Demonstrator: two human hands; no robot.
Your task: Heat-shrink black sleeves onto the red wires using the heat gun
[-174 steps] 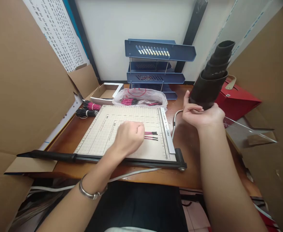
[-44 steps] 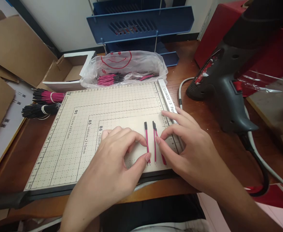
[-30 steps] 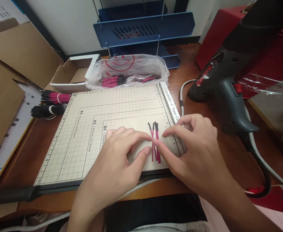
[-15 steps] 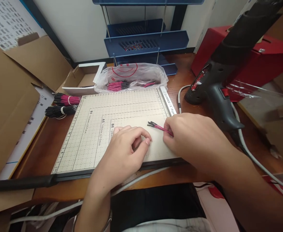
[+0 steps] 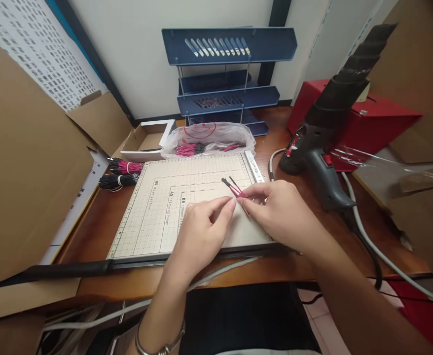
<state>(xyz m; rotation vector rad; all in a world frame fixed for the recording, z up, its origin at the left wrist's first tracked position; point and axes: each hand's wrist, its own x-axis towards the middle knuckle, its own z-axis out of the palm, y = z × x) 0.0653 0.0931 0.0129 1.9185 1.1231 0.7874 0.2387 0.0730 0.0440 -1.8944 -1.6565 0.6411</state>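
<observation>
Pink wires (image 5: 235,190): a small, thin bunch with black sleeved tips, over the right-hand part of the paper cutter (image 5: 153,217); tips aimed away from the person and leftward, slightly fanned, one apart from the rest; tails ran down beneath the fingers.
Right hand (image 5: 281,209): pinched the bunch near its middle between thumb and forefinger.
Left hand (image 5: 203,229): just beside the bunch, thumb and forefinger drawn nearly together; could not tell whether they gripped a strand.
Cutter edges: black handle (image 5: 72,269) along the near side, reaching left past the board; silver strip (image 5: 254,170) along the right, partly behind the right hand.
Left margin: printed grid showed between the left hand and two tied bundles, one pink (image 5: 124,166), one black (image 5: 115,181), both by the board's far left corner.
Far margin: clear plastic bag (image 5: 209,133) with more wires just beyond the board.
Right margin: brown desk (image 5: 275,118) showed between cutter and heat gun (image 5: 316,143), which stood tilted in front of a red box (image 5: 390,116).
Near margin: pale cable (image 5: 224,270) along the desk's front.
</observation>
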